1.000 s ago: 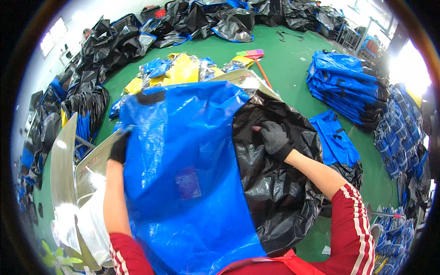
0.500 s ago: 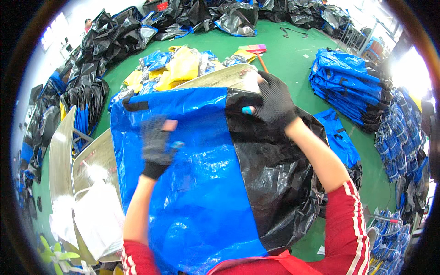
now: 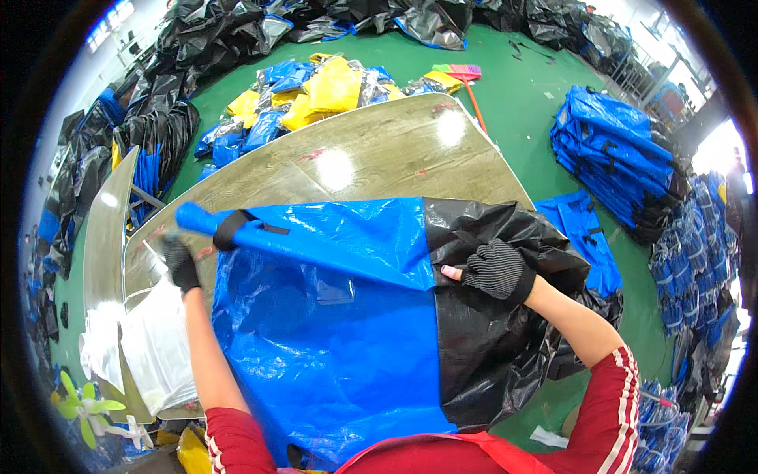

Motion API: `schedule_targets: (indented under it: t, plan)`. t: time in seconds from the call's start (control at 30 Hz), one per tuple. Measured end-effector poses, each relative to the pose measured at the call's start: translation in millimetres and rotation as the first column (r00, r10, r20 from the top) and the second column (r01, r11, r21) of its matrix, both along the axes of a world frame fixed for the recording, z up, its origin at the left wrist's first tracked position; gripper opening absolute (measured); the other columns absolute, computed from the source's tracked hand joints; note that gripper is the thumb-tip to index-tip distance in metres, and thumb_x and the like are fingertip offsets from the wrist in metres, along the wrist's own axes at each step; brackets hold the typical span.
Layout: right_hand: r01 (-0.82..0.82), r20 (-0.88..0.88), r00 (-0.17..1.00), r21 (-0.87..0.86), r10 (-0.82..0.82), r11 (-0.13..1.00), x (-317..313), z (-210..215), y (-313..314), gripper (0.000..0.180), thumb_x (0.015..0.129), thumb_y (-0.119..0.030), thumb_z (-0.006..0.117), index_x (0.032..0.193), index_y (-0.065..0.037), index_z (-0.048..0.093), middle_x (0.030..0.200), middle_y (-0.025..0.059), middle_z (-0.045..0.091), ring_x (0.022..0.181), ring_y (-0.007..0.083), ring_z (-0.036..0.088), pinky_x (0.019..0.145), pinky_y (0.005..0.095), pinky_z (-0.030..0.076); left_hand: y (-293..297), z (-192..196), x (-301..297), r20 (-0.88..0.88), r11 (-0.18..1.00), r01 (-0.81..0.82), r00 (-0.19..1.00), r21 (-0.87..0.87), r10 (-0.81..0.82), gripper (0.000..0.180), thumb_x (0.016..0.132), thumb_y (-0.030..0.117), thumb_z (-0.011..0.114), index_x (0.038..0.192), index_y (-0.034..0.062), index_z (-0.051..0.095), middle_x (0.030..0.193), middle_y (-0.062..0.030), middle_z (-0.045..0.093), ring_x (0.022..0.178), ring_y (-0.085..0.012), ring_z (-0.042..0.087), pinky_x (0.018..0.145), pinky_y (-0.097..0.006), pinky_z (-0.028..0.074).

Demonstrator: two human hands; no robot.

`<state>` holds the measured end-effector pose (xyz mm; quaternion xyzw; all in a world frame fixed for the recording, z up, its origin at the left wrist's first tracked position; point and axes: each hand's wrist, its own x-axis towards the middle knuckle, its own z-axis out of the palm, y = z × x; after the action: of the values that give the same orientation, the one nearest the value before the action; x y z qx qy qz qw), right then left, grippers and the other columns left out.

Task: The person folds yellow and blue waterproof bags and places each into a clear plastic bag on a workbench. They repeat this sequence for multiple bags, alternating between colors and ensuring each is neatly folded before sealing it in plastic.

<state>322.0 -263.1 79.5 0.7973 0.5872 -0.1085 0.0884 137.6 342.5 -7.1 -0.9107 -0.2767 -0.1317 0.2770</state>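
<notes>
A glossy blue-and-black tarpaulin [image 3: 332, 355] lies spread in front of me over the near part of a wood-patterned table [image 3: 379, 150]. Its far blue edge is folded over toward me, with a black strap [image 3: 229, 229] near the left end. My right hand [image 3: 497, 272], in a black ribbed glove with bare fingertips, is closed on the black part beside the fold's end, its thumb sticking out leftward. My left hand [image 3: 181, 261], gloved alike, is off the tarpaulin's left side, above the table by white plastic bags [image 3: 162, 340]. Motion smears its fingers.
Yellow and blue packed bundles [image 3: 332, 87] lie on the green floor beyond the table, near a broom [image 3: 466, 75]. Folded blue tarpaulins [image 3: 608, 150] are stacked at right. Dark tarpaulin heaps [image 3: 213, 47] line the far side. A plant [image 3: 85, 407] stands at lower left.
The tarpaulin's far edge has come toward me and folded over, baring more table. My right hand has moved nearer with it; my left hand has swung left off the blue part.
</notes>
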Motion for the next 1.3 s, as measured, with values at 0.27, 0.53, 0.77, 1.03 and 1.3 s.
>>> schedule_targets:
  t: [0.27,0.53,0.77,1.03,1.3]
  plan:
    - [0.028,-0.464,0.852,0.501,0.242,0.865,20,81,33,0.05,0.082,-0.035,0.068,0.129,-0.022,0.058,0.092,0.0151,0.064,0.082,0.0332,0.065,0.068,0.0431,0.052,-136,121,60,-0.396,0.832,0.309,0.768,-0.46,-0.504,0.06,0.082,0.055,0.064,0.125,0.0131,0.061,0.133,-0.0151,0.056,0.128,-0.0307,0.047,0.109,-0.043,0.034]
    - [-0.083,0.38,0.923,0.363,-0.066,0.928,29,52,-51,0.058,0.076,-0.022,0.069,0.131,-0.017,0.053,0.134,0.0144,0.053,0.128,0.0373,0.046,0.111,0.0535,0.027,-132,111,-55,-0.067,0.764,0.532,0.804,-0.366,-0.591,0.026,0.089,0.014,0.06,0.115,0.0109,0.064,0.117,-0.0141,0.065,0.115,-0.0366,0.057,0.11,-0.053,0.033]
    - [-0.024,0.158,0.987,0.351,-0.034,0.936,-34,9,-63,0.031,0.08,-0.021,0.063,0.106,-0.005,0.067,0.113,0.0151,0.063,0.118,0.0331,0.053,0.109,0.0574,0.029,-157,80,-104,-0.209,0.688,0.455,0.728,-0.565,-0.653,0.03,0.085,0.009,0.057,0.115,0.0056,0.059,0.139,-0.0139,0.05,0.131,-0.0392,0.041,0.109,-0.056,0.03]
    - [0.326,-0.269,0.919,0.11,-0.288,0.939,-24,30,-24,0.053,0.08,-0.046,0.066,0.119,-0.01,0.063,0.117,0.0159,0.062,0.116,0.0373,0.053,0.107,0.0487,0.034,-230,139,21,0.105,0.393,0.365,0.831,-0.844,-0.547,0.07,0.078,0.048,0.071,0.135,0.0128,0.051,0.144,-0.0192,0.042,0.137,-0.0393,0.033,0.112,-0.047,0.028]
    - [0.497,0.237,0.769,0.362,-0.594,0.788,-21,-51,-47,0.087,0.08,-0.06,0.058,0.144,-0.005,0.037,0.15,0.0156,0.034,0.138,0.0361,0.028,0.113,0.0559,0.013,-226,-8,28,-0.079,0.756,0.487,0.817,-0.438,-0.572,0.081,0.082,0.065,0.054,0.146,0.0197,0.038,0.156,-0.0133,0.026,0.144,-0.0374,0.019,0.113,-0.064,0.002]
